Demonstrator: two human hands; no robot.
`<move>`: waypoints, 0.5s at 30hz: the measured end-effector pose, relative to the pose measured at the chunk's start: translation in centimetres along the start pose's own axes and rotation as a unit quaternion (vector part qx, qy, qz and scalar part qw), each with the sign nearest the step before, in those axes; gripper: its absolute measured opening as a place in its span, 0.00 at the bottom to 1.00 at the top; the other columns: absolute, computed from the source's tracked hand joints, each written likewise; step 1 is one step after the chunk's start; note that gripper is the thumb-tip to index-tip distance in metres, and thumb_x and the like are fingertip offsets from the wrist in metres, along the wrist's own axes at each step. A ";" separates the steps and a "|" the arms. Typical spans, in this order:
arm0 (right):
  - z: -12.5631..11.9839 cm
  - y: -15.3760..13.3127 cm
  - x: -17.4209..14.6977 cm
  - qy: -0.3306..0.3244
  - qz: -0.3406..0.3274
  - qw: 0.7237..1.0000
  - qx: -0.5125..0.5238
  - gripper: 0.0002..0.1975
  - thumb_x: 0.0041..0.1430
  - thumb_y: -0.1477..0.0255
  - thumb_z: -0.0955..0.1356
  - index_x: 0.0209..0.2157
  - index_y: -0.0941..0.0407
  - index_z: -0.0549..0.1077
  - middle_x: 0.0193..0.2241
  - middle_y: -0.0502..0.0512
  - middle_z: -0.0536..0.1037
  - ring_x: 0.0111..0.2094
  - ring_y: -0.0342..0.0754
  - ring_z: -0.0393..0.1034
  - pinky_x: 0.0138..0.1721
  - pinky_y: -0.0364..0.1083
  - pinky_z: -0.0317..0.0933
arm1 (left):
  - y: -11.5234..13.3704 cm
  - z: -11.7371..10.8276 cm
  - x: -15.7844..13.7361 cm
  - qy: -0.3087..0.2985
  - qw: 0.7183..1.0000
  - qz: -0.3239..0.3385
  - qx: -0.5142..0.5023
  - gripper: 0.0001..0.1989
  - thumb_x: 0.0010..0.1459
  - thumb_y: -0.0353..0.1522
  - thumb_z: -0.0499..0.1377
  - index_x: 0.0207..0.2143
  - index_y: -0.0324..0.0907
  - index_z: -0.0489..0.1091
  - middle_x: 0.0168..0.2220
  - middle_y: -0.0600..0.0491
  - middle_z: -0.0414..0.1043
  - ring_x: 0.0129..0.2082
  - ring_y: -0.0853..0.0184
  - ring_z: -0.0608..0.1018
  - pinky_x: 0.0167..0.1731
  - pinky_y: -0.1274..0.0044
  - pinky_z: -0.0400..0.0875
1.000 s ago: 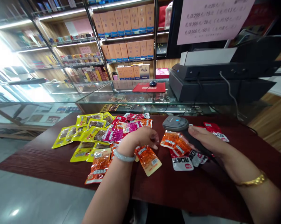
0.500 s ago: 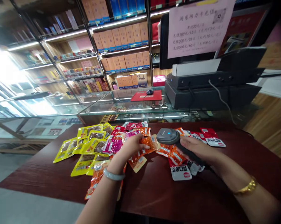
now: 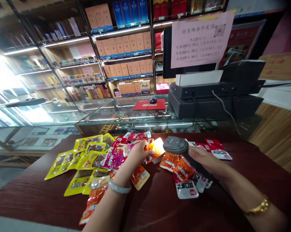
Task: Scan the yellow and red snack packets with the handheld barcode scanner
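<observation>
My left hand (image 3: 140, 151) pinches an orange snack packet (image 3: 155, 149), whose upper end glows in the scanner's bright light. My right hand (image 3: 205, 159) is wrapped round the handle of a dark grey barcode scanner (image 3: 175, 145), its head just right of the lit packet. Below my left hand lies another orange packet (image 3: 140, 177). Yellow packets (image 3: 91, 159) spread to the left, with magenta packets (image 3: 114, 159) beside them. Under the scanner are more orange packets (image 3: 169, 161) and a red and white packet (image 3: 186, 188).
Everything lies on a dark red-brown table (image 3: 155, 209). Behind it stands a glass counter (image 3: 99, 112) with a red mouse pad (image 3: 145, 104) and a black cash drawer (image 3: 213, 104). A pink paper sign (image 3: 201, 42) hangs on a monitor. Boxed goods fill the shelves (image 3: 126, 56).
The scanner's light now shines on the packet in my left hand, where it was unlit before. The packet has tipped up toward the scanner. The whole view has shifted slightly.
</observation>
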State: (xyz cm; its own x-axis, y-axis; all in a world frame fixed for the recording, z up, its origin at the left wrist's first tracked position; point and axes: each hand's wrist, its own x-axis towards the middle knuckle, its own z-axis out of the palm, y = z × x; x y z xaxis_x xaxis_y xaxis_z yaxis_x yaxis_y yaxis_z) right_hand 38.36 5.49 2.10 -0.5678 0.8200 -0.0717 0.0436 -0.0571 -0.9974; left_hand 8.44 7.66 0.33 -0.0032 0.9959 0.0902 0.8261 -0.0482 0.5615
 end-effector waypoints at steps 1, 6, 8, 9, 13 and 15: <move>0.0 -0.1 0.0 -0.002 0.001 1.000 0.000 0.26 0.60 0.45 0.65 0.30 0.56 0.66 0.21 0.46 0.68 0.17 0.38 0.59 0.16 0.39 0.50 | -0.1 0.1 0.0 -0.004 1.000 -0.004 -0.009 0.17 0.50 0.44 0.66 0.34 0.42 0.67 0.29 0.56 0.73 0.30 0.67 0.74 0.28 0.78 0.61; -0.2 0.2 -0.1 0.008 0.008 1.000 0.001 0.26 0.59 0.45 0.65 0.30 0.56 0.66 0.22 0.47 0.69 0.17 0.39 0.59 0.16 0.39 0.50 | 1.3 2.0 -0.5 -0.066 0.989 -0.074 -0.108 0.17 0.51 0.40 0.66 0.40 0.43 0.67 0.27 0.58 0.73 0.23 0.70 0.74 0.24 0.79 0.65; -0.3 0.5 -0.1 0.014 0.016 1.000 0.006 0.27 0.57 0.44 0.66 0.31 0.56 0.67 0.23 0.48 0.69 0.17 0.39 0.60 0.16 0.40 0.50 | 2.5 3.3 -0.9 -0.135 0.971 -0.049 -0.191 0.16 0.56 0.35 0.62 0.47 0.44 0.68 0.30 0.56 0.76 0.25 0.69 0.76 0.26 0.78 0.69; -0.4 0.6 0.0 0.017 0.017 1.000 0.008 0.27 0.57 0.43 0.66 0.31 0.56 0.67 0.23 0.48 0.69 0.17 0.39 0.59 0.16 0.40 0.50 | 3.0 3.9 -1.0 -0.157 0.963 -0.009 -0.219 0.18 0.56 0.33 0.62 0.50 0.44 0.68 0.34 0.55 0.78 0.28 0.69 0.78 0.29 0.78 0.71; -0.3 0.9 0.2 0.021 0.015 1.000 0.001 0.29 0.56 0.42 0.65 0.29 0.56 0.68 0.21 0.48 0.67 0.17 0.39 0.58 0.17 0.40 0.49 | 3.4 4.1 -0.2 -0.118 0.976 0.094 -0.155 0.19 0.56 0.29 0.62 0.51 0.46 0.72 0.44 0.53 0.79 0.42 0.66 0.79 0.41 0.77 0.72; -0.3 0.8 0.2 0.016 0.020 1.000 0.001 0.29 0.56 0.42 0.65 0.29 0.56 0.67 0.21 0.47 0.67 0.17 0.39 0.57 0.16 0.40 0.49 | 2.4 3.1 0.8 -0.061 0.994 0.075 -0.043 0.15 0.58 0.30 0.60 0.49 0.45 0.74 0.46 0.51 0.78 0.45 0.64 0.79 0.46 0.75 0.71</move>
State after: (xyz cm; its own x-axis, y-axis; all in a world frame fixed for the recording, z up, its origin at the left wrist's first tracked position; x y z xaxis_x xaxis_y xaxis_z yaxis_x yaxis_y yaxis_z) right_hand 38.51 5.74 1.32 -0.5384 0.8352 -0.1122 0.0648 -0.0917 -0.9937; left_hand 12.17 8.62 -0.80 0.1889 0.9787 0.0801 0.7613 -0.1975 0.6176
